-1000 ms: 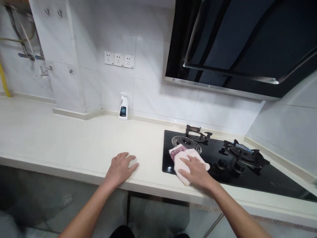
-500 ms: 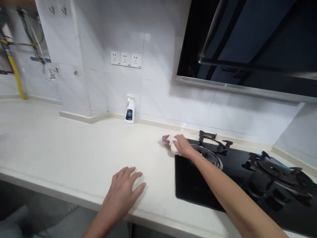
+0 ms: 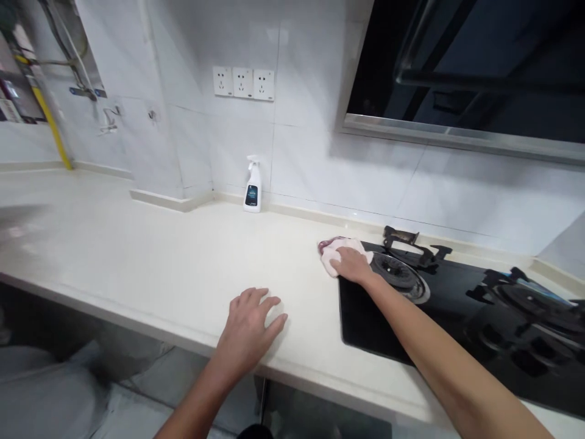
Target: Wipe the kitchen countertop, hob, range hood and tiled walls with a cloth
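Observation:
My right hand (image 3: 351, 265) presses on a crumpled white and pink cloth (image 3: 336, 251), which lies at the back left corner of a black glass gas hob (image 3: 363, 323) and overlaps the countertop. Just right of the hand sits a round steel burner (image 3: 397, 274). My left hand (image 3: 249, 323) rests on the cream countertop (image 3: 137, 244) with its fingers apart, holding nothing. It is nearest the counter's front edge.
A white spray bottle (image 3: 252, 189) stands against the tiled wall under a triple wall socket (image 3: 243, 83). A black range hood (image 3: 457, 67) hangs above the hob. Black pan supports (image 3: 406, 244) rise from the hob, and a yellow pipe (image 3: 52, 119) runs down the far left wall.
My right hand and the cloth have moved from the hob's front area to its back left corner. The cloth is spread wider than half a second ago. The view has turned right.

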{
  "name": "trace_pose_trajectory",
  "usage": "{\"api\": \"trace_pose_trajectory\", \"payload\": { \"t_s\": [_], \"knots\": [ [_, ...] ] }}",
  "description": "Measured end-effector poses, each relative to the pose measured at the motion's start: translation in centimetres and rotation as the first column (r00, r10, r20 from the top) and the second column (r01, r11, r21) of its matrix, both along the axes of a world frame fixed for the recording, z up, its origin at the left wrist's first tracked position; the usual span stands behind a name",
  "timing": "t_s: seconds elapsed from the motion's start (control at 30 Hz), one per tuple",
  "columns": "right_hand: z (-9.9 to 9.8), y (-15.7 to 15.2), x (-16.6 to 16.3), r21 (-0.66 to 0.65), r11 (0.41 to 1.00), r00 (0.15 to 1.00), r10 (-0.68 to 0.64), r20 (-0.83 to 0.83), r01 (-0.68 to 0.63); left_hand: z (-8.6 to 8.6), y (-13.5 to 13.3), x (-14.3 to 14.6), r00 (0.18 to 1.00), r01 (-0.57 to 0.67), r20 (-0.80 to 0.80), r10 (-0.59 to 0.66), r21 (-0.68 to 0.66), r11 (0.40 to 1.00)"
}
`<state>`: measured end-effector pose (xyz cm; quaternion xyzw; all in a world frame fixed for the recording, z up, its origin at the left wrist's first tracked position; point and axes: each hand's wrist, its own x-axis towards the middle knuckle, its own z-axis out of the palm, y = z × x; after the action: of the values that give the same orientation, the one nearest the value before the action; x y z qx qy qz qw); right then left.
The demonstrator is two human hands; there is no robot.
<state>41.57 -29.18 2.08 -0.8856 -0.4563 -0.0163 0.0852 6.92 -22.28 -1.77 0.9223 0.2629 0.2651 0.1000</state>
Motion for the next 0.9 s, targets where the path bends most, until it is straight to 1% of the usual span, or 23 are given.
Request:
{"api": "trace_pose_trajectory", "payload": {
  "t_s": [0.13,0.2,0.3,0.4,0.47,0.53,0.6,0.67,0.7,0.73,0.8,0.83,0.9],
  "knots": [
    [0.1,-4.8,-5.6,0.021,0.992,0.993,0.121,0.011,-0.121,1.1,-0.6,-0.1,0.997,-0.024,-0.068,0.023,-0.013,1.0],
    [0.0,-7.5,-8.4,0.051,0.982,0.983,0.18,0.016,-0.181,1.6,-0.9,-0.1,0.994,-0.045,-0.098,0.043,-0.012,0.999],
    [-0.6,-11.7,-11.9,0.139,0.933,0.943,0.332,0.028,-0.333,2.0,-1.1,0.0,0.989,-0.068,-0.129,0.067,-0.004,0.998],
    [-1.9,-16.0,-13.5,0.253,0.853,0.887,0.457,0.062,-0.457,2.2,-1.0,0.1,0.986,-0.076,-0.15,0.076,0.007,0.997],
    [-2.9,-19.0,-13.0,0.324,0.819,0.877,0.473,0.086,-0.473,2.2,-0.8,0.1,0.983,-0.08,-0.166,0.083,0.022,0.997],
    [-3.6,-21.8,-11.4,0.368,0.826,0.9,0.427,0.085,-0.426,2.1,-0.7,0.2,0.98,-0.083,-0.179,0.089,0.044,0.996],
    [-3.6,-24.2,-9.4,0.378,0.863,0.939,0.339,0.057,-0.335,2.0,-0.5,0.2,0.977,-0.082,-0.191,0.091,0.056,0.995],
    [-2.9,-25.7,-7.4,0.342,0.914,0.974,0.225,0.021,-0.219,2.0,-0.4,0.2,0.975,-0.082,-0.202,0.092,0.059,0.995],
    [-2.5,-25.9,-6.5,0.298,0.944,0.989,0.146,0.014,-0.143,1.9,-0.3,0.2,0.974,-0.079,-0.206,0.09,0.059,0.995],
    [-2.0,-25.9,-5.7,0.246,0.968,0.998,0.053,0.021,-0.057,1.9,-0.3,0.2,0.974,-0.078,-0.206,0.089,0.06,0.995],
    [-1.1,-25.0,-4.2,0.155,0.982,0.991,-0.118,0.06,0.108,1.9,-0.1,0.3,0.975,-0.081,-0.203,0.092,0.062,0.995],
    [-0.7,-24.2,-3.5,0.13,0.977,0.981,-0.178,0.078,0.167,1.9,0.0,0.3,0.975,-0.084,-0.203,0.094,0.06,0.995],
    [-0.1,-22.3,-1.9,0.114,0.969,0.969,-0.231,0.085,0.221,1.9,0.3,0.3,0.972,-0.089,-0.212,0.098,0.051,0.995]
  ]
}}
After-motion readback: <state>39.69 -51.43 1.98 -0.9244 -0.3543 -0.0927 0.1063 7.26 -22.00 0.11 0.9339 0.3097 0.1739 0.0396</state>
